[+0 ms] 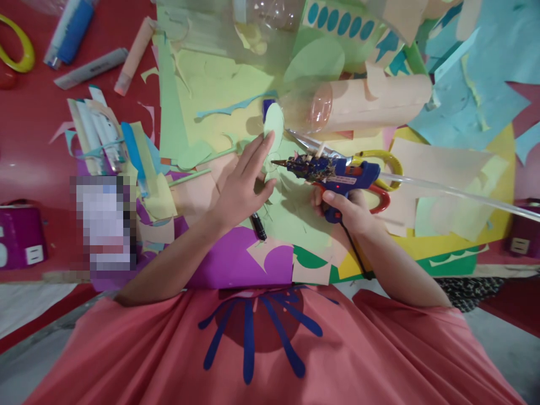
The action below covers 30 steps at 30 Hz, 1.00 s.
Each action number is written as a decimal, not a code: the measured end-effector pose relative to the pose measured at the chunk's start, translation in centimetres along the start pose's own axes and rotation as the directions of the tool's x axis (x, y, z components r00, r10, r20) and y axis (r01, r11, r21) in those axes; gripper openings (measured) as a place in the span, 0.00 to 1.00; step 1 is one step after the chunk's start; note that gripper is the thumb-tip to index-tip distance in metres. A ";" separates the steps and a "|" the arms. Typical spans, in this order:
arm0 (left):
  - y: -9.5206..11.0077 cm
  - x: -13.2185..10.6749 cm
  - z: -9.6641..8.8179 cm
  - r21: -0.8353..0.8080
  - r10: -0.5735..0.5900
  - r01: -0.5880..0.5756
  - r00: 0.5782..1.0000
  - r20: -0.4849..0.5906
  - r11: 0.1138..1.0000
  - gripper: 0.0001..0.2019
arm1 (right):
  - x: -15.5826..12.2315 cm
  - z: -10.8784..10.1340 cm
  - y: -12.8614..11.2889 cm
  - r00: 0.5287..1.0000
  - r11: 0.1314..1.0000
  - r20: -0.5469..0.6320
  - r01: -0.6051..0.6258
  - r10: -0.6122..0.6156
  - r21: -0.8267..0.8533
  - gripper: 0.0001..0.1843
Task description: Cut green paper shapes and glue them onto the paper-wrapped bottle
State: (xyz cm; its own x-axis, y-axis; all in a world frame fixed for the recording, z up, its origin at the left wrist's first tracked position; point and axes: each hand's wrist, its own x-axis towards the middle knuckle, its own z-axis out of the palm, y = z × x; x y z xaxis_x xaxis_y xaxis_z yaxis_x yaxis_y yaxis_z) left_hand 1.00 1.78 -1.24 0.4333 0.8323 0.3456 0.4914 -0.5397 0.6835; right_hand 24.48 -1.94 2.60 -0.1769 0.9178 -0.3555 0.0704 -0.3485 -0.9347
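Note:
My left hand (240, 188) lies over the paper with its fingers stretched out and thumb apart. Its fingertips touch a pale green oval paper cutout (275, 118). My right hand (352, 211) is wrapped round the handle of a blue glue gun (343, 173). The gun's nozzle points left, close to the green paper between my left thumb and fingers. A long clear glue stick (459, 194) sticks out of its back end. Scissors (396, 163) with yellow and red handles lie partly hidden behind the gun. A black-capped pen (258, 226) rests below my left hand.
A plastic bottle (299, 109) wrapped in pale paper (379, 104) lies beyond the gun. Several markers (99, 132) and a blurred-out, phone-like rectangle (105, 222) are at left. Scraps of coloured paper (248, 261) cover much of the red table (25, 140). A dark cord (354, 250) hangs from the gun.

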 end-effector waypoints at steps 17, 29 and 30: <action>0.0 0.0 -0.1 0.036 0.016 -0.017 0.999 0.034 0.999 0.33 | -0.2 -0.3 0.6 1.000 0.998 0.002 -0.017 0.017 -0.061 0.29; -0.1 -0.2 -0.4 0.009 -0.048 0.048 0.999 -0.022 0.999 0.34 | -0.2 -0.4 0.2 0.998 0.993 -0.017 -0.062 0.060 -0.098 0.32; 0.0 -0.2 -0.5 -0.004 -0.058 0.057 0.998 -0.036 0.998 0.34 | -0.2 -0.4 0.1 0.998 0.995 -0.025 -0.060 0.058 -0.084 0.31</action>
State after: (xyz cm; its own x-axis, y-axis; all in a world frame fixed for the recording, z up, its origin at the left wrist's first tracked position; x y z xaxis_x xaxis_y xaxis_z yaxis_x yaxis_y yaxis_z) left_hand 0.53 1.66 -1.05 0.3766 0.8661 0.3287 0.5122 -0.4904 0.7051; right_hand 24.90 -2.05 2.59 -0.1483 0.9004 -0.4090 0.1630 -0.3856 -0.9081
